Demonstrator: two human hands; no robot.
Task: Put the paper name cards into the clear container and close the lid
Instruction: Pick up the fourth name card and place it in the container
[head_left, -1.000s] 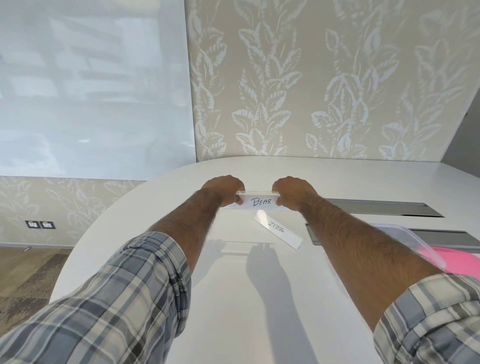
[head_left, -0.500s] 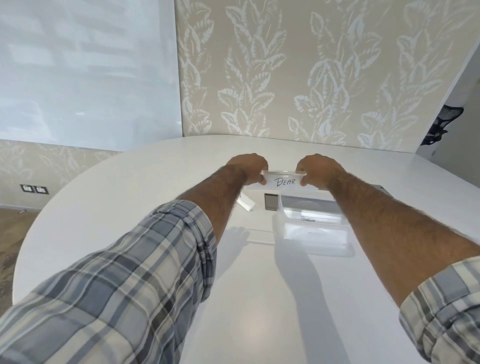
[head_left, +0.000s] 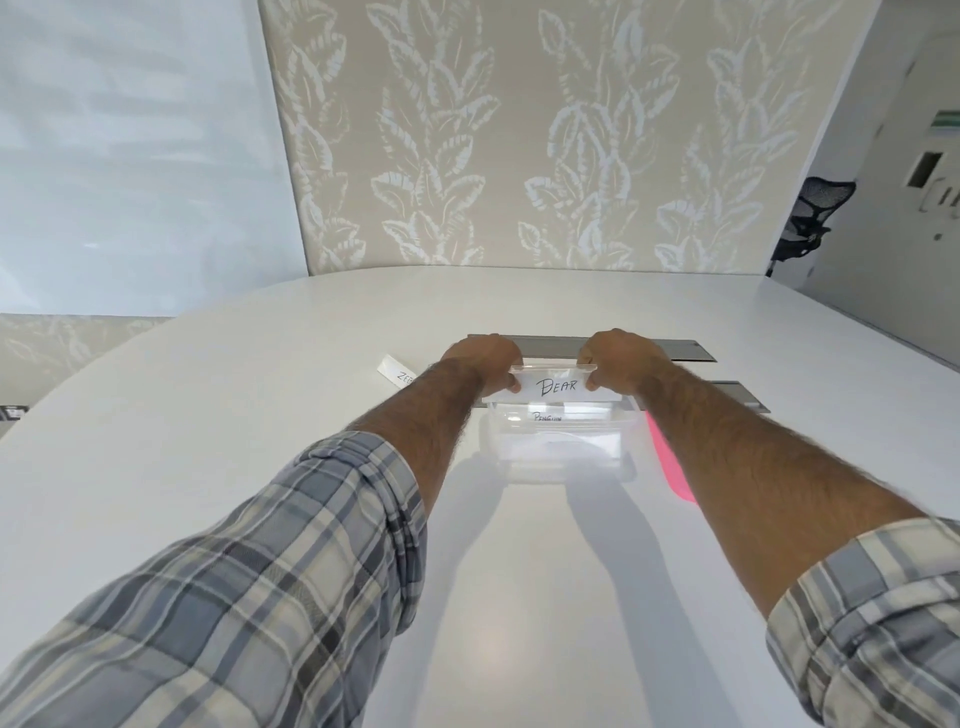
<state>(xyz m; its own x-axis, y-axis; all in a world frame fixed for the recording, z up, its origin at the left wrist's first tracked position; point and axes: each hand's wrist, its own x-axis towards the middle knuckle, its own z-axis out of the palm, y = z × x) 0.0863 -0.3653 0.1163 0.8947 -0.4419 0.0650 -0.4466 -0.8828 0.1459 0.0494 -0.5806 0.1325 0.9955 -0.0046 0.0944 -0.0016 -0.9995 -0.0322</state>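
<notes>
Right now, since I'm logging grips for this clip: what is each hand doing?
Left hand: closed, fingers pinching the left end of the BEAR card.
Right hand: closed, fingers pinching the same card's right end.

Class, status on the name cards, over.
Left hand, right hand pinch BEAR card over clear container. PENGUIN card inside. Third card on table. Way clear.
</notes>
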